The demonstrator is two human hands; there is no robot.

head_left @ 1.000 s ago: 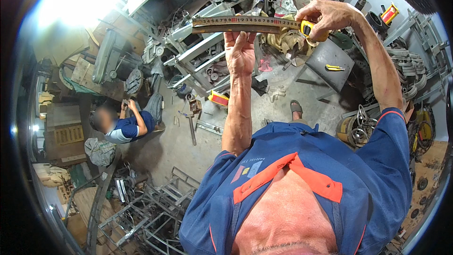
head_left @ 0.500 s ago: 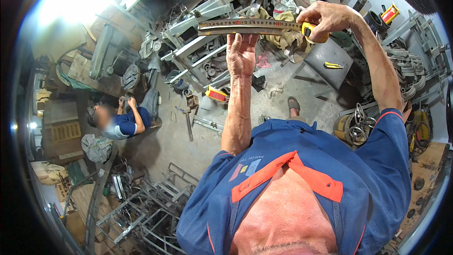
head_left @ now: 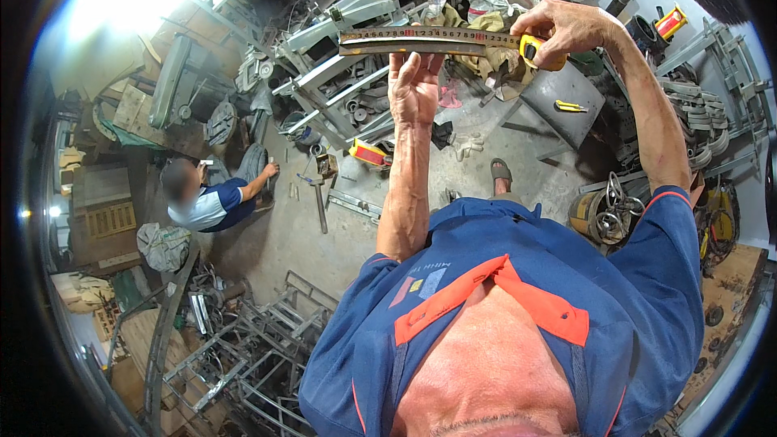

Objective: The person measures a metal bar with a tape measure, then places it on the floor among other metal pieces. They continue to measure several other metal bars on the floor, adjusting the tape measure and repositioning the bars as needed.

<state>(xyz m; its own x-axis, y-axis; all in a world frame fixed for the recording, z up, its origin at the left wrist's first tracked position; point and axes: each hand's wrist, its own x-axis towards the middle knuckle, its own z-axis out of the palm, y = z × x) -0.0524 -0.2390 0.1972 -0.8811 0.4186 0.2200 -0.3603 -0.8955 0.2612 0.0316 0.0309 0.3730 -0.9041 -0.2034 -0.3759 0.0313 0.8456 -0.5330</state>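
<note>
My left hand (head_left: 413, 101) is raised at arm's length and closed around the middle of a narrow, brownish metal bar (head_left: 453, 50), thumb on the near side, fingers partly hidden behind it. Just beyond the bar runs the pulled-out blade of a tape measure (head_left: 441, 34), roughly parallel to it. The blade's far-left end meets the bar's left end. At the right, my right hand (head_left: 571, 28) grips the yellow tape measure case (head_left: 531, 49), fingers curled over it. The case sits a little beyond the bar's right end.
A co-worker (head_left: 206, 202) crouches on the left. Metal frames (head_left: 251, 356) are piled at lower left, more steel parts (head_left: 356, 16) ahead. A grey stool (head_left: 558, 109) carries a yellow cutter knife (head_left: 571, 106). A hammer (head_left: 320, 206) and a glove (head_left: 467, 146) lie on the floor.
The bar and tape have risen slightly in view, and the case has shifted a little to the right. The co-worker has turned and moved one arm out toward the knee.
</note>
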